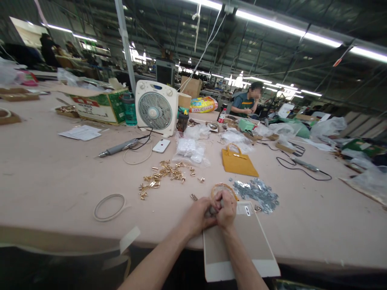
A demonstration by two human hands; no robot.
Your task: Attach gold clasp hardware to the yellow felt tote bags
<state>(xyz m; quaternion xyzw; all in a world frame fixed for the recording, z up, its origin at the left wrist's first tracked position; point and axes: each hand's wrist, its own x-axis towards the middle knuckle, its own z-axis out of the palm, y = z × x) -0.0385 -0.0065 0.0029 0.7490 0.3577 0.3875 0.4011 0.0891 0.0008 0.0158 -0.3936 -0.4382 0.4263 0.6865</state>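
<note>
My left hand [198, 216] and my right hand [226, 210] meet at the table's front edge, over the top end of a flat bag panel [252, 239]. The panel is grey-beige with pale borders and overhangs the edge. Both hands are closed, fingers bent together around a small spot; what they pinch is hidden. Just beyond them curves an orange-yellow handle loop [222, 186]. A small metal fitting [194, 197] lies by my left hand, and another metal fitting [257, 208] by the panel's corner. Thin grey metal pieces [256, 194] are heaped to the right.
Gold metal fittings [167, 171] lie scattered left of centre. A mustard handbag [240, 163] lies further back. Around are a tape roll [109, 207], a phone [161, 146], a fan [156, 106], an electric screwdriver [119, 148] and another screwdriver [305, 164]. A person [244, 102] sits across.
</note>
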